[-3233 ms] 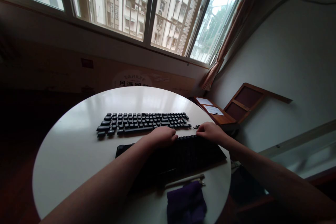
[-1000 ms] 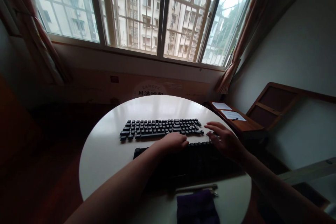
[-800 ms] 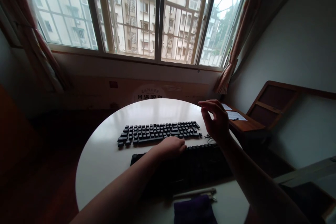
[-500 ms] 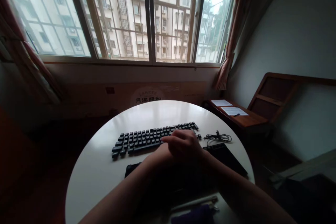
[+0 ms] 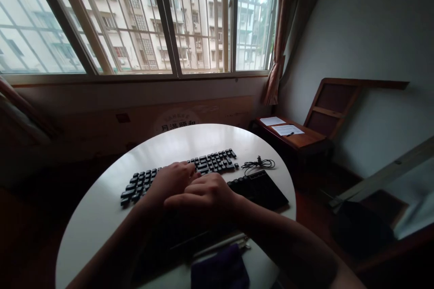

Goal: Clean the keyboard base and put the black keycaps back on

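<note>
Loose black keycaps [image 5: 217,161] lie in rows, in a keyboard's layout, on the round white table [image 5: 86,221]. My left hand [image 5: 174,178] is over the middle of these rows, its fingers close together and their tips partly hidden. Just right of it and nearer me is my right hand [image 5: 207,192], fingers curled down and thumb pointing left. What either hand holds, if anything, is out of sight. Beneath my hands and forearms stretches a dark keyboard body [image 5: 264,187]; its right end shows, with a few keys along the upper edge.
A coiled black cable [image 5: 261,164] lies behind the keyboard body. Close to me are a purple cloth item [image 5: 220,268] and a thin pale rod [image 5: 222,244]. Papers [image 5: 288,130] and a pen rest on a wooden chair [image 5: 301,141] to the right, near the curtained window.
The view has turned right. My hands, crossed and overlapping before, now sit side by side. The right hand has drawn back from the keycaps, and the left now shows above them.
</note>
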A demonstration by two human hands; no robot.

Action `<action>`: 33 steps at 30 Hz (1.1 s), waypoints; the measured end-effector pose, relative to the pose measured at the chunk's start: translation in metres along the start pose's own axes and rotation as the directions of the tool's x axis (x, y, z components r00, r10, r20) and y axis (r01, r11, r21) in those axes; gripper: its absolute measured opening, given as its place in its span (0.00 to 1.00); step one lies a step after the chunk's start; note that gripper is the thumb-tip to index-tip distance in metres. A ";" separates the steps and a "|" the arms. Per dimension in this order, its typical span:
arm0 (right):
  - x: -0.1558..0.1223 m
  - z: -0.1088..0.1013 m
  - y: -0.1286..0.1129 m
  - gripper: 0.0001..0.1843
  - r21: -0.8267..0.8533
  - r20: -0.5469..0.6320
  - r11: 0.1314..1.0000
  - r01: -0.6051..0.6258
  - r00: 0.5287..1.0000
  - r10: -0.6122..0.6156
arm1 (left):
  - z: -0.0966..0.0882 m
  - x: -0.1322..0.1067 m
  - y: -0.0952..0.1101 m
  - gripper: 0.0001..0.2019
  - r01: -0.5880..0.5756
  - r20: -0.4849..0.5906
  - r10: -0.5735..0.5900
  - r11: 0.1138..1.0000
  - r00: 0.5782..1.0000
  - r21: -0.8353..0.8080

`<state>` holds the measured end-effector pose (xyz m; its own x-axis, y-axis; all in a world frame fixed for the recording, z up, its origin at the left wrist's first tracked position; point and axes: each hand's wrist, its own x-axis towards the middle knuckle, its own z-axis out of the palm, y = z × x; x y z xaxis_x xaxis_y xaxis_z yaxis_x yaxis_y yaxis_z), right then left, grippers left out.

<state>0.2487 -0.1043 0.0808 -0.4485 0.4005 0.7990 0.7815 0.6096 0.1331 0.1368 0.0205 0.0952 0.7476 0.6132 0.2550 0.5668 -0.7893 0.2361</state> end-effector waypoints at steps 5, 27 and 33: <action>-0.011 -0.008 0.016 0.14 0.062 -0.133 0.976 -0.207 0.968 0.214 | -0.059 -0.011 -0.014 0.15 0.089 -0.109 -0.059 0.953 0.992 0.290; -0.016 -0.018 0.026 0.15 0.165 0.033 0.780 -0.604 0.794 0.607 | 0.007 -0.007 -0.249 0.13 0.615 -0.092 -0.642 0.760 0.761 -0.211; -0.021 -0.011 0.031 0.14 0.202 0.075 0.726 -0.657 0.750 0.658 | 0.012 -0.010 -0.253 0.16 0.561 -0.007 -0.588 0.775 0.809 -0.292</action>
<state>0.2872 -0.1009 0.0745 0.1451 0.7526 0.6423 0.7743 0.3177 -0.5472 -0.0099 0.2136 0.0219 0.2691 0.9603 0.0740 0.7571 -0.2584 0.6000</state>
